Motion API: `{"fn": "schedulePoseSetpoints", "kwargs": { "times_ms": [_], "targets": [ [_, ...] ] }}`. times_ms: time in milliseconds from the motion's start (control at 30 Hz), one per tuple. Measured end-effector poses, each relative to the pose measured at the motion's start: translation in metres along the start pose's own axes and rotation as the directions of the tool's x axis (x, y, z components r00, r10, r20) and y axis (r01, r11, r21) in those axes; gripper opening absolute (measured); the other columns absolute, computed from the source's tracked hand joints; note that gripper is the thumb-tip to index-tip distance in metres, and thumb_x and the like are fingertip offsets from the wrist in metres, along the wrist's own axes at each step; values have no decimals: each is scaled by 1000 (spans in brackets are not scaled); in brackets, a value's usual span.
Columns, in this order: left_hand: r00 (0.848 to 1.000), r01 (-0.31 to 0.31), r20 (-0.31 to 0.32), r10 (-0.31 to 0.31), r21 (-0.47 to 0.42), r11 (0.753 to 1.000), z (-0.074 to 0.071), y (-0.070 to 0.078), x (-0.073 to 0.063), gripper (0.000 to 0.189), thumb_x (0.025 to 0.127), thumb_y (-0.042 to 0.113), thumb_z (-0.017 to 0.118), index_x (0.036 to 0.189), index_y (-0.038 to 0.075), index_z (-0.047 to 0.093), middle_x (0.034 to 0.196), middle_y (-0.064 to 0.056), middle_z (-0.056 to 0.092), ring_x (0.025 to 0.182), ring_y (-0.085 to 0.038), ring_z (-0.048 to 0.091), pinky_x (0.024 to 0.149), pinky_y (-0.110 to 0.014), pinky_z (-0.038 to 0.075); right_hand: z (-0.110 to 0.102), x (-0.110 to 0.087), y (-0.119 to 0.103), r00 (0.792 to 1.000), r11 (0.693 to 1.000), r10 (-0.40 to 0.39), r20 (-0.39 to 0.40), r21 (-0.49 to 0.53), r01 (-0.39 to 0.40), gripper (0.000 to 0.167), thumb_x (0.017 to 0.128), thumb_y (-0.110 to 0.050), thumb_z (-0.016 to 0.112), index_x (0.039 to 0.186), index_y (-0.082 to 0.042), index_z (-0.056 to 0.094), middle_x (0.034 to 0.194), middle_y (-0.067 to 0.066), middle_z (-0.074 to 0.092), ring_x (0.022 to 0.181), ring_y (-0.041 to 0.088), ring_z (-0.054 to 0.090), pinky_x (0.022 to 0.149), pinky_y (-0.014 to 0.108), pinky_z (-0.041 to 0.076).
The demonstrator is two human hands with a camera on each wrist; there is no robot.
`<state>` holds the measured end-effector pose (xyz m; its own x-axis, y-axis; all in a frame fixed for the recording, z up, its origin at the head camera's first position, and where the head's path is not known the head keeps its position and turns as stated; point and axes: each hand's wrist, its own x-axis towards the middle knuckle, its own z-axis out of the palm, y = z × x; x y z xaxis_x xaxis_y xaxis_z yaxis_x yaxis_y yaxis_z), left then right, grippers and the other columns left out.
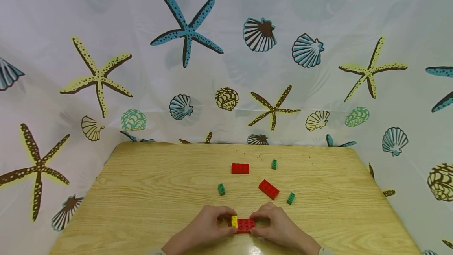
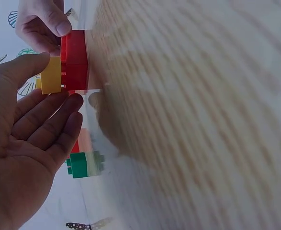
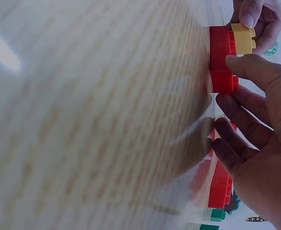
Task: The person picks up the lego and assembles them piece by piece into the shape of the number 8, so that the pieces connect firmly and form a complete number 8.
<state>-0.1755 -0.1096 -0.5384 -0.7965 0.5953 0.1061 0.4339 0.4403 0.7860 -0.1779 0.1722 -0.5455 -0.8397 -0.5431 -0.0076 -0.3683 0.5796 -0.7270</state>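
1. Wooden table (image 1: 148, 192) – the near red brick (image 1: 245, 226) sits at its near middle.
2. Left hand (image 1: 211, 223): thumb and fingers pinch the yellow brick (image 1: 234, 221) over the near red brick's left-end studs.
3. Right hand (image 1: 277, 225): thumb and fingers grip that red brick's right end.
4. Two farther red bricks (image 1: 240, 168) (image 1: 269, 189).
5. Three green bricks (image 1: 221, 189) (image 1: 274, 164) (image 1: 291, 198) – left, far, right.

Soft, even light fills the head view, a glare (image 1: 255, 250) whitening the desk (image 1: 159, 192) at the bottom edge. Both wrist views blur the nearest surface; the left shows a shadow (image 2: 106, 120) and a faint reflection of the red brick (image 2: 75, 60), the right a bright streak (image 3: 1, 50) upper left.
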Motion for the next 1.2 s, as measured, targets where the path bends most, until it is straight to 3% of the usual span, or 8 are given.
{"fn": "schedulePoseSetpoints", "kwargs": {
  "times_ms": [267,600,1200],
  "targets": [
    [1000,0,1,0,27,1000,1,-1,1,38,93,30,83,120,5,75,107,0,79,97,-11,74,86,-28,60,0,0,-1,1000,1000,-1,2,0,1,29,95,-38,80,117,-19,79,109,-13,74,105,6,59,92,24,50],
    [998,31,46,-32,13,999,-1,0,5,36,94,34,81,120,8,76,108,2,78,94,-6,71,82,-26,59,1,-1,2,999,999,-35,-5,3,35,28,95,-36,80,118,-19,80,107,-14,73,105,7,60,91,25,51],
    [998,37,51,-38,17,999,-1,3,6,37,94,36,81,119,9,76,107,4,78,92,-4,69,81,-24,57,1,-1,3,999,999,-31,-6,13,31,29,95,-39,80,118,-21,79,108,-15,73,104,4,58,92,24,50]
  ]
}}
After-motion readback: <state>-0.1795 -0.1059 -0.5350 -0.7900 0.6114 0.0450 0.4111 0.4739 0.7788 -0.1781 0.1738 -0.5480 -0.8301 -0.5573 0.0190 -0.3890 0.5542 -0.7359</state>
